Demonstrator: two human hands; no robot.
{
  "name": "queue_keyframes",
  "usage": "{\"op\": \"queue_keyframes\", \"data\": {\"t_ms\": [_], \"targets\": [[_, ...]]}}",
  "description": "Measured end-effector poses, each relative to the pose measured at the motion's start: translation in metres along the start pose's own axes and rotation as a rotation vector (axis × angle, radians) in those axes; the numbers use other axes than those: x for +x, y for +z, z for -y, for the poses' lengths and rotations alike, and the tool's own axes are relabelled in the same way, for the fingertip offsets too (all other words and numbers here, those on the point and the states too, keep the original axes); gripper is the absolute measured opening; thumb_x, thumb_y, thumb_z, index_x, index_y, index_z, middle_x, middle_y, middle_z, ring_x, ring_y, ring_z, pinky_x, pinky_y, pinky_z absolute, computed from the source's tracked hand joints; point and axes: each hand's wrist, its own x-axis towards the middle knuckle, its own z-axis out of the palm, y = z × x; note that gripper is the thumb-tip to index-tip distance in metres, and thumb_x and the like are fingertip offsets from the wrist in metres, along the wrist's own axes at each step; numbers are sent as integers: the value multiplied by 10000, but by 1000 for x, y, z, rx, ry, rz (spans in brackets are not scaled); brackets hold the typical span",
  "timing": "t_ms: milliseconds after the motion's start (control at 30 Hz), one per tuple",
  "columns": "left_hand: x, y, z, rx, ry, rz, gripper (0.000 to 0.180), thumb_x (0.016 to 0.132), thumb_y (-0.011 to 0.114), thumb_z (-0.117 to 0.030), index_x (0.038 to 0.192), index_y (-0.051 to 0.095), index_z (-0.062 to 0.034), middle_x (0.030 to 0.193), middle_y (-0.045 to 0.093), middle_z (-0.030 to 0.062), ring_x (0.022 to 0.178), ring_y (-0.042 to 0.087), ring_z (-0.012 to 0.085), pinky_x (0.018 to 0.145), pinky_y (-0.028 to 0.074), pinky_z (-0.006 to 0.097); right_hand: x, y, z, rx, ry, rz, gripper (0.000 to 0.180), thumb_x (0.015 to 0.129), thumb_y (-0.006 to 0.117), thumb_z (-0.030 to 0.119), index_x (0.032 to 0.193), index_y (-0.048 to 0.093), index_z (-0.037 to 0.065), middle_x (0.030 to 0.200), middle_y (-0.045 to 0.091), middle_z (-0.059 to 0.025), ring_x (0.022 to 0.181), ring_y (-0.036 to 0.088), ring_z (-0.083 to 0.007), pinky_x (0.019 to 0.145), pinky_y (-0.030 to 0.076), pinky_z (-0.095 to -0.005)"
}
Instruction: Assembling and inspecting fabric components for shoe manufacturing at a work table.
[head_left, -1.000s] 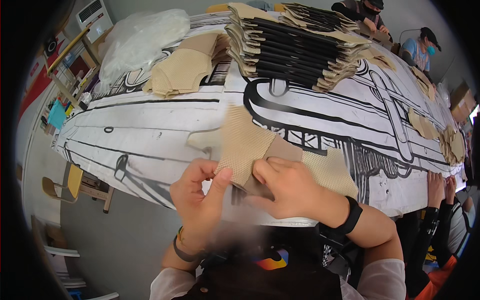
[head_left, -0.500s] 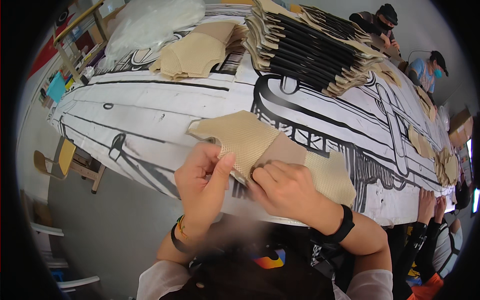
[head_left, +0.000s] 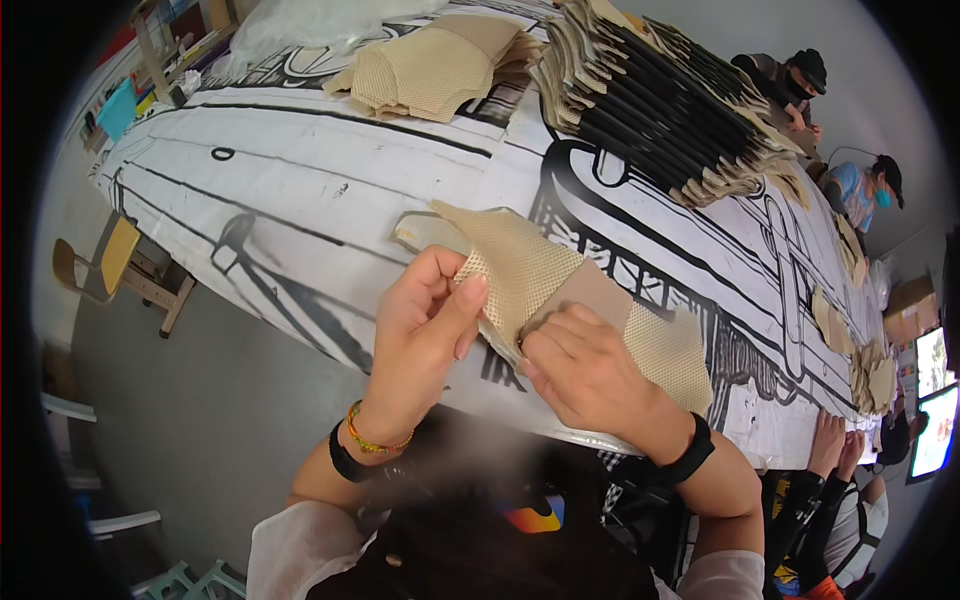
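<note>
A beige mesh fabric piece [head_left: 518, 262] with a smooth tan panel [head_left: 590, 308] across its middle lies over the near edge of the table. My left hand [head_left: 428, 318] pinches the mesh edge between thumb and fingers. The mesh's left end is lifted, and a pale thin layer [head_left: 432, 228] shows beneath it. My right hand [head_left: 592, 365] has its fingers curled and closed on the piece's near edge, beside the tan panel. Its fingertips are partly hidden under the cloth.
Beyond lie a small pile of mesh pieces [head_left: 425, 75] and a tall stack of black-banded pieces [head_left: 660, 110]. Clear plastic sheeting [head_left: 300, 30] sits at the far left. Co-workers [head_left: 785, 85] work at the far right; another person's hands [head_left: 835, 445] rest at the near right edge.
The mesh's left end has come up and folded, baring more of the pale layer below. My left hand still pinches it. The whole view has shifted a little.
</note>
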Motion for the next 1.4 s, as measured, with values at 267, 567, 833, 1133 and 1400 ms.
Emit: {"op": "queue_keyframes", "data": {"t_ms": [267,567,833,1133,1400], "targets": [[-7,-8,-2,322,99,-74,129,941,608,-126,893,551,-21,670,522,-44,551,396,12,497,310,184,4,4,5,-116,14,72,124,749,645,111,851,582,75,732,521,-40,717,536,-212,694,414,-326],[-12,-22,-6,824,258,-106,107,924,612,-50,867,567,29,657,577,-10,592,437,8,511,333,179,7,1,7,-174,19,172,164,732,643,115,885,591,85,762,530,-18,756,537,-193,721,411,-311],[-13,-18,-6,898,343,-151,79,880,628,-7,849,558,10,604,511,23,532,411,48,486,329,214,8,0,8,-186,7,215,173,715,646,117,876,584,102,762,516,-12,752,531,-182,728,408,-308],[-11,-18,-7,996,388,-154,101,847,640,14,826,542,0,619,510,82,493,436,144,478,363,270,10,1,12,-213,3,220,164,722,644,124,872,578,109,769,515,-19,766,537,-194,749,414,-309],[-9,-21,-8,1056,295,-92,118,851,623,-18,851,504,-12,701,570,163,611,561,359,546,427,403,8,-3,12,-166,20,174,158,751,642,130,896,594,89,747,507,-17,747,532,-203,730,424,-333]]}}
